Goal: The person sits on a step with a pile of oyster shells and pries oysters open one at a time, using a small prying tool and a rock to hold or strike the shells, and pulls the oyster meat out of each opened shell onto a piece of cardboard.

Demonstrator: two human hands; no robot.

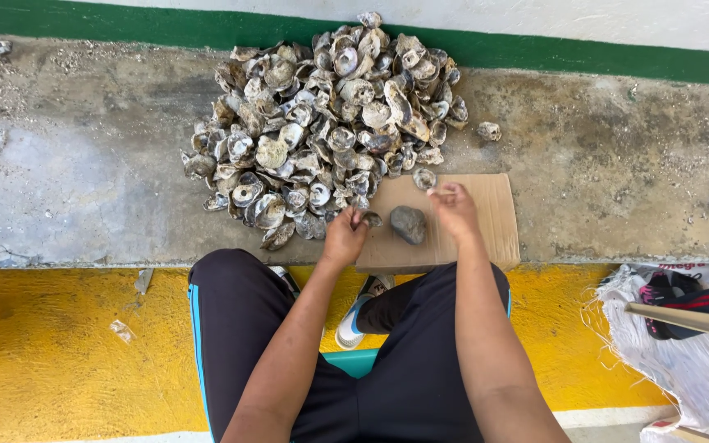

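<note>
Fingers of the left hand (345, 238) pinch a small dark shell (372, 219) at the near edge of a shell heap (326, 123). Fingers of the right hand (453, 209) curl loosely over a flat brown cardboard sheet (494, 221); whether they hold anything cannot be told. Between both hands a grey stone (409, 224) sits on the cardboard. The concrete worktop (84, 172) runs beyond, backed by a green wall stripe (125, 23). A white sack (691, 361) lies right of the right hand.

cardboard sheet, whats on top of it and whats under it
On the cardboard sheet lies a grey stone, and both hands work above it. A few shells of the shell pile overlap its far left corner. It rests on the concrete ledge; anything beneath is covered.
</note>
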